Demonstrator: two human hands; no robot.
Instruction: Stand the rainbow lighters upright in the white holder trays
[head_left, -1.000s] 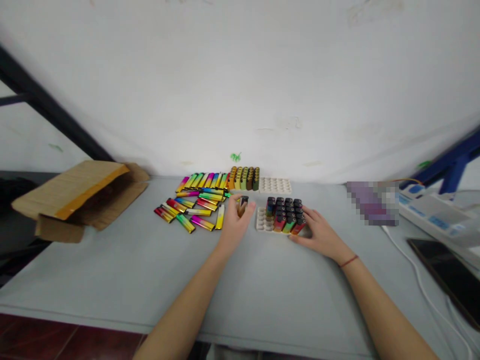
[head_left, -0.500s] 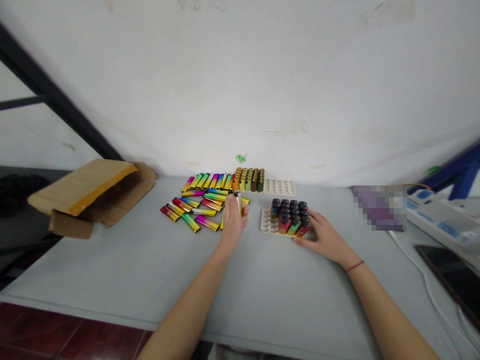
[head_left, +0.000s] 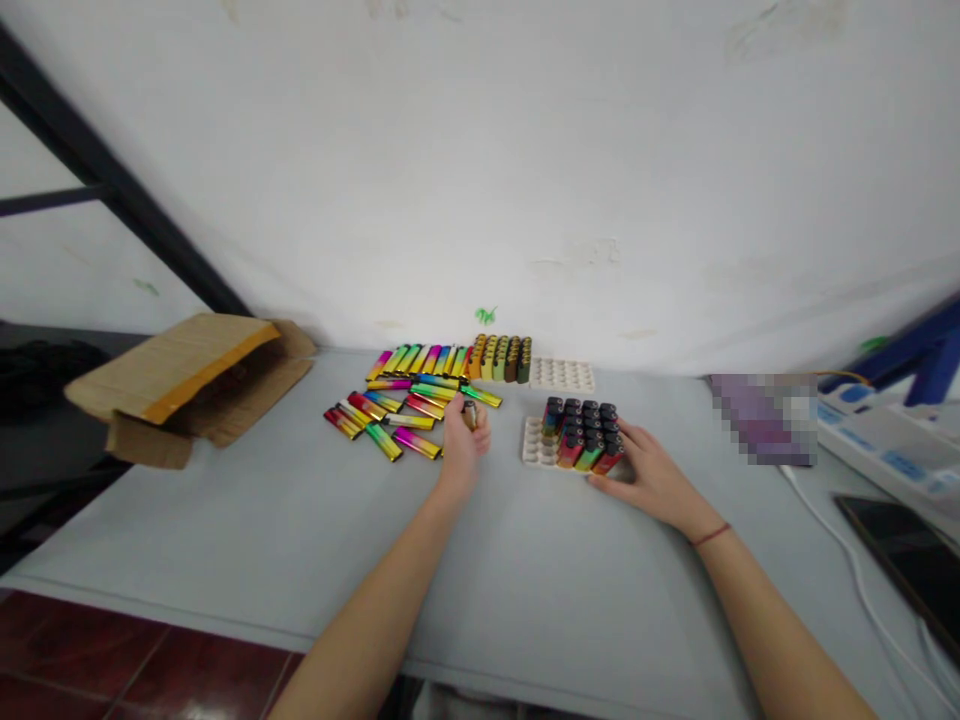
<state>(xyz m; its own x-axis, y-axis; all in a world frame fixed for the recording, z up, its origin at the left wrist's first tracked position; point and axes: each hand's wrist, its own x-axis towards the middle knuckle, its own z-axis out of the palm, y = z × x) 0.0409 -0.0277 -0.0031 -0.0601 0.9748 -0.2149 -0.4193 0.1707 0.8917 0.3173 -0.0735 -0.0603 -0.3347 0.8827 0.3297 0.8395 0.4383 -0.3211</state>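
My left hand (head_left: 463,446) is closed around a small lighter (head_left: 470,412), held just right of a loose pile of rainbow-coloured lighters (head_left: 390,415) lying flat on the grey table. My right hand (head_left: 646,465) rests with fingers spread against the right side of a white pocketed tray (head_left: 531,443), which holds several upright lighters with black caps (head_left: 581,430). The tray's left pockets are bare.
A second white tray (head_left: 562,375) stands at the wall with a row of upright lighters (head_left: 502,357) beside it. An open cardboard box (head_left: 180,385) lies at the left. A power strip (head_left: 892,440), cables and a dark phone (head_left: 900,560) sit at the right.
My left hand has moved left, from beside the tray to the edge of the loose pile, with a lighter still in it. My right hand stays at the tray.
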